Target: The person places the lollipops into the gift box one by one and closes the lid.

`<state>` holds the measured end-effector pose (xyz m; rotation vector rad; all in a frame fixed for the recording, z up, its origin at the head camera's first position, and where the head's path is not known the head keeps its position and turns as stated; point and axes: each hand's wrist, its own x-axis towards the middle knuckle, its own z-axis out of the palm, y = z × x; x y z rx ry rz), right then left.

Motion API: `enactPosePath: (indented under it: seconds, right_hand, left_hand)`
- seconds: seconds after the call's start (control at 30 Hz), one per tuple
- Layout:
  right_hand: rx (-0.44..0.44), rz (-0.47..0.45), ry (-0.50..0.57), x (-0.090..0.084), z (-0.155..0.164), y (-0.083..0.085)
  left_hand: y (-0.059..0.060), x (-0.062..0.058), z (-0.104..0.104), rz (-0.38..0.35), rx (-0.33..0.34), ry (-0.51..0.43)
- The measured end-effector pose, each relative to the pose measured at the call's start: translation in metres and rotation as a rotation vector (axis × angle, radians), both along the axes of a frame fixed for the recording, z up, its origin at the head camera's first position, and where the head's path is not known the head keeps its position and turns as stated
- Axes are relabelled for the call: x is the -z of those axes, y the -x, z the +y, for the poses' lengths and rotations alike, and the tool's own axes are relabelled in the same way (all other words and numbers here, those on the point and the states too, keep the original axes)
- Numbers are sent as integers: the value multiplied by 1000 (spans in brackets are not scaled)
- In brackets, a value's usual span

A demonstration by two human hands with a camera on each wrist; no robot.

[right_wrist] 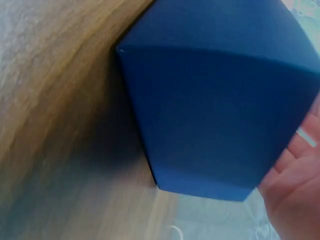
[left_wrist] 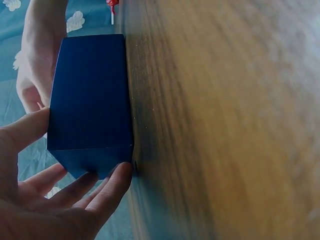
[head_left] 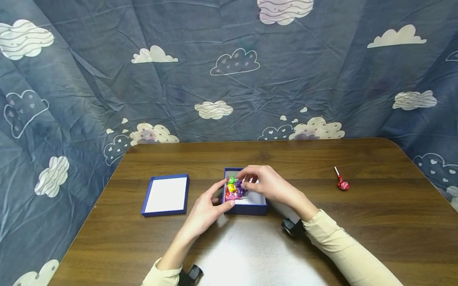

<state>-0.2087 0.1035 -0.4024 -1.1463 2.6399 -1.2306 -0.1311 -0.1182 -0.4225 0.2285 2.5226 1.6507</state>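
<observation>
A small blue box (head_left: 247,208) sits open at the table's middle, with several bright wrapped lollipops (head_left: 233,188) piled in its left half. My left hand (head_left: 209,204) rests against the box's front left corner, thumb on the front wall and fairly straight fingers along the left wall; the left wrist view shows these fingers (left_wrist: 107,185) touching the blue box (left_wrist: 92,95). My right hand (head_left: 262,182) reaches over the box from the right, its curled fingertips pinching a lollipop stick above the pile. In the right wrist view the blue box (right_wrist: 220,110) fills the frame.
The box's blue lid (head_left: 166,194) lies upside down, white inside up, to the left. One red lollipop (head_left: 342,184) lies alone at the right of the wooden table (head_left: 375,222). A cloud-patterned blue cloth hangs behind and around the table.
</observation>
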Motion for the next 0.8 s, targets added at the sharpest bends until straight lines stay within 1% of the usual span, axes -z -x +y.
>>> enactPosePath:
  seconds: [0.2,0.33,0.43,0.53,0.67,0.8]
  right_hand:
    - [73,-9,83,-7,12,-4]
    - [107,-7,98,-12,22,-10]
    - [121,12,112,-17,30,-15]
    - [138,36,128,-21,40,-19]
    - [165,61,130,-27,56,-24]
    - [188,78,100,-30,75,-26]
  left_hand:
    - [-1,-1,1,-2,-10,10]
    - [-1,-1,1,-2,-12,8]
    - [-1,-1,1,-8,-20,11]
    - [-1,0,2,4,-13,12]
    - [-2,1,2,7,-6,0]
    - [-2,1,1,10,-11,0]
